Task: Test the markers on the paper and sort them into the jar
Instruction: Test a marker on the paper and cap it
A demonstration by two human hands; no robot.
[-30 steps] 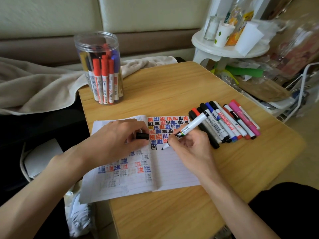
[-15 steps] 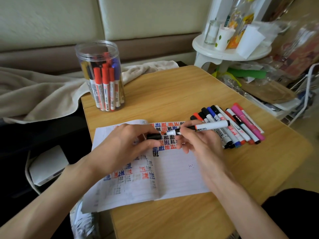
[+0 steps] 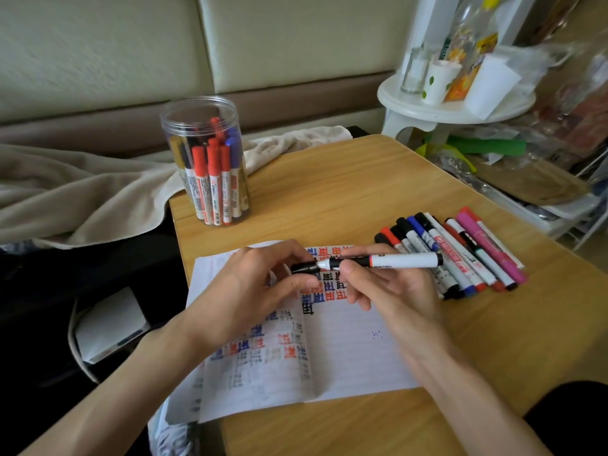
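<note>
Pinches the black cap between thumb and fingers of the left hand, meeting the tip of the white marker. Grips that marker level above the paper, fingers of the right hand clamped round its barrel. No longer writing as a second ago: lifted, turned sideways, being recapped. Suggests test done, jar next. On the wooden surface: clear jar of markers back left, row of markers right. Beyond: beige blanket left, white stool right.
</note>
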